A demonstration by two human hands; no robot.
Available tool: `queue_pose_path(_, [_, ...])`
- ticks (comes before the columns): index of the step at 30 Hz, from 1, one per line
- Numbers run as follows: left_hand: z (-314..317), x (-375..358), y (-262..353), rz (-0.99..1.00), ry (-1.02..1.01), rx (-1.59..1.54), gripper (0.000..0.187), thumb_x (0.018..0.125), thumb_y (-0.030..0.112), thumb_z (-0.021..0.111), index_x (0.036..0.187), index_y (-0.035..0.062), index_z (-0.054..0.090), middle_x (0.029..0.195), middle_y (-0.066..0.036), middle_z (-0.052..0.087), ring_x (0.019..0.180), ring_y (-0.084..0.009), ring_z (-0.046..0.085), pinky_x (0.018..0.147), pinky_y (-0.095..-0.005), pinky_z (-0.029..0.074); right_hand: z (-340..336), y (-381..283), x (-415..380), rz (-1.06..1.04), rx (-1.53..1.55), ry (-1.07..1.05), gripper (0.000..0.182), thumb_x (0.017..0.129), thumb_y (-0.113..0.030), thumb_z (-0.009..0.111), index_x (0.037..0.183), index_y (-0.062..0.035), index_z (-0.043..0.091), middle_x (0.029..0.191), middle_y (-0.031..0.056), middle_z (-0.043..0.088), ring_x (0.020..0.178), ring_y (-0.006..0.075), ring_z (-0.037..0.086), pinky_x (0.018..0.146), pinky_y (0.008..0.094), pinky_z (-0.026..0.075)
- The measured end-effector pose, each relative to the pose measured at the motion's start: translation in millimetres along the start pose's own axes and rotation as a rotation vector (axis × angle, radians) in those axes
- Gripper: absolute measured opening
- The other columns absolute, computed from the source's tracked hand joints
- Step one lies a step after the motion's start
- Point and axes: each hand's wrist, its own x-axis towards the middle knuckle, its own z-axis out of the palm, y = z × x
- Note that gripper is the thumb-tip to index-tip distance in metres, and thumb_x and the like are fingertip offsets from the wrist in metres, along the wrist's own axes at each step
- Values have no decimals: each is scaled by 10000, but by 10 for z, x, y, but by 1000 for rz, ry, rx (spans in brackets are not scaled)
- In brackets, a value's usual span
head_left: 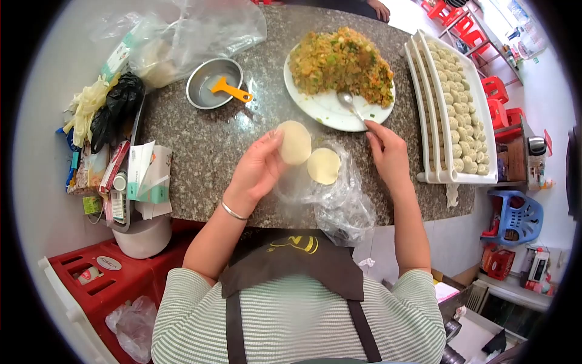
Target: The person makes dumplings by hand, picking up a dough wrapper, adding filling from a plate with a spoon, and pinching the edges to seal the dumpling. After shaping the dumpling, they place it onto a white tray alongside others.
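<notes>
My left hand (pixel 259 162) is closed on a round dough wrapper (pixel 294 143), pinching its left edge between thumb and fingers. Just to its right another dough wrapper (pixel 324 166) lies on a clear plastic bag (pixel 347 209) near the counter's front edge. My right hand (pixel 388 151) grips the handle end of a metal spoon (pixel 353 107). The spoon's bowl rests at the edge of a heap of chopped filling (pixel 342 64) on a white oval plate (pixel 321 114).
A metal bowl (pixel 197 97) with an orange-handled scraper (pixel 227 89) stands left of the plate. Stacked white trays (pixel 490 145) of dumplings (pixel 461 115) stand at the right. Plastic bags (pixel 200 30) lie at the back left. Another person's hand (pixel 380 10) shows at the far edge.
</notes>
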Motion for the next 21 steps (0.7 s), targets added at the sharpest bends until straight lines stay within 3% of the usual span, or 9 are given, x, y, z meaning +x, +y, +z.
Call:
queue_pose_path(3, [22, 5, -8, -2, 20, 0, 297, 996, 130, 523, 1259, -9, 522, 1227, -105, 611, 1156, -212, 584, 1043, -375, 451, -48, -279, 139, 82, 29, -33, 253, 867, -78, 666, 1119, -78, 695, 839, 144, 679, 705, 250, 642, 699, 349, 524])
queue_pose_path(7, [191, 41, -56, -4, 3, 103, 301, 992, 125, 521, 1261, -10, 520, 1235, -105, 608, 1156, -215, 585, 1050, -386, 446, 165, -285, 301, -53, 66, -15, 268, 876, -119, 643, 1140, -109, 691, 871, 157, 680, 744, 292, 660, 701, 369, 524])
queue_pose_path(11, [78, 36, 63, 39, 38, -13, 296, 986, 127, 526, 1246, -14, 532, 1236, -118, 606, 1156, -236, 586, 1036, -405, 459, 26, -256, 277, -89, -37, -78, 247, 913, -72, 607, 1141, -76, 700, 739, 126, 658, 601, 210, 583, 599, 309, 464])
queue_pose_path(14, [-113, 127, 12, 20, 42, -98, 315, 985, 130, 535, 1260, -23, 526, 1234, -135, 612, 1150, -244, 598, 1010, -388, 497, -60, -353, 304, 134, 107, -120, 250, 926, -89, 609, 1160, -70, 696, 587, 50, 500, 531, 107, 401, 516, 284, 352])
queue_pose_path(16, [-159, 169, -52, 9, -14, -133, 336, 983, 131, 545, 1277, -30, 517, 1230, -145, 620, 1142, -242, 611, 987, -364, 532, 33, -269, 284, 152, 121, -145, 248, 929, -98, 611, 1161, -71, 695, 582, 44, 484, 528, 106, 386, 509, 285, 339])
queue_pose_path(18, [-78, 173, -92, -27, 110, -6, 341, 1007, 157, 498, 1288, -36, 503, 1265, -170, 599, 1165, -274, 599, 1009, -398, 517, -23, -301, 294, 192, 85, -226, 249, 933, -106, 613, 1165, -70, 694, 579, 13, 469, 534, 85, 370, 502, 273, 319])
queue_pose_path(21, [-55, 205, -80, -69, 120, 13, 368, 1030, 193, 440, 1318, -34, 472, 1312, -193, 563, 1209, -307, 567, 1040, -438, 488, -92, -296, 296, 282, 214, -199, 253, 932, -97, 608, 1169, -68, 694, 584, -18, 462, 545, 73, 366, 506, 262, 314])
